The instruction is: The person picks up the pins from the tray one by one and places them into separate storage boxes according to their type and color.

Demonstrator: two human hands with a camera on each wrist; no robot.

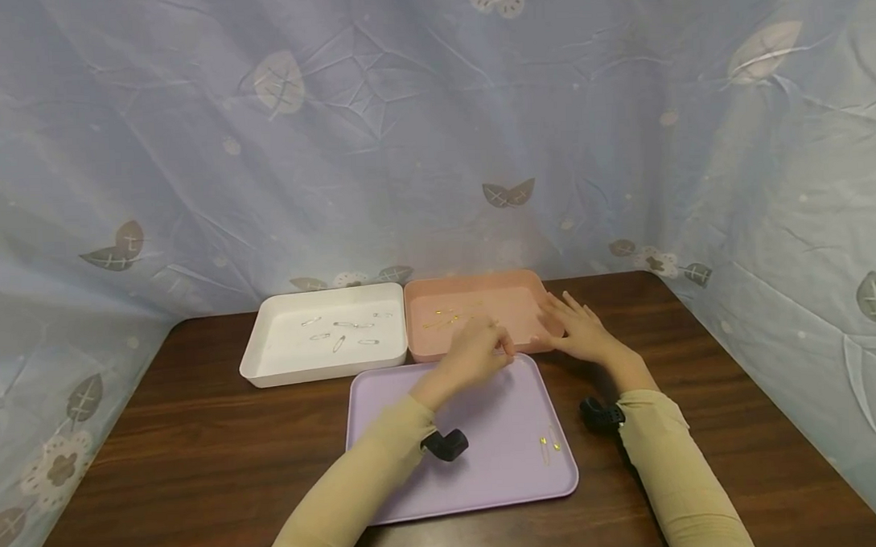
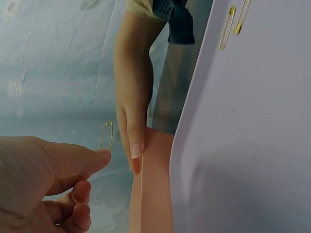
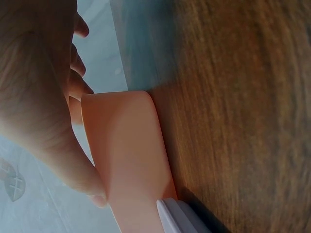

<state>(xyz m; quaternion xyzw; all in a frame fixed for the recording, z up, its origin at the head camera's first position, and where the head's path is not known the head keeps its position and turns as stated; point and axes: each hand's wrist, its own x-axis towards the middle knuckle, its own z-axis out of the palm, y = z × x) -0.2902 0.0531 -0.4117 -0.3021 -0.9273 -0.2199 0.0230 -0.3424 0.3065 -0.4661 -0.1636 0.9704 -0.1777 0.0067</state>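
Note:
My left hand (image 1: 473, 357) pinches a gold safety pin (image 2: 106, 136) between thumb and finger, above the front edge of the pink tray (image 1: 475, 285). The pin stands upright out of the fingertips in the left wrist view. My right hand (image 1: 581, 333) rests on the right rim of the pink tray, its fingers spread and fairly straight. Several gold safety pins (image 1: 447, 317) lie in that tray. Two more gold safety pins (image 1: 546, 451) lie near the right edge of the purple tray (image 1: 488, 465).
A white tray (image 1: 282, 367) with several silver safety pins (image 1: 339, 343) stands left of the pink one, side by side. All trays are on a dark wooden table (image 1: 199, 475). A patterned cloth (image 1: 376, 147) hangs behind and at both sides.

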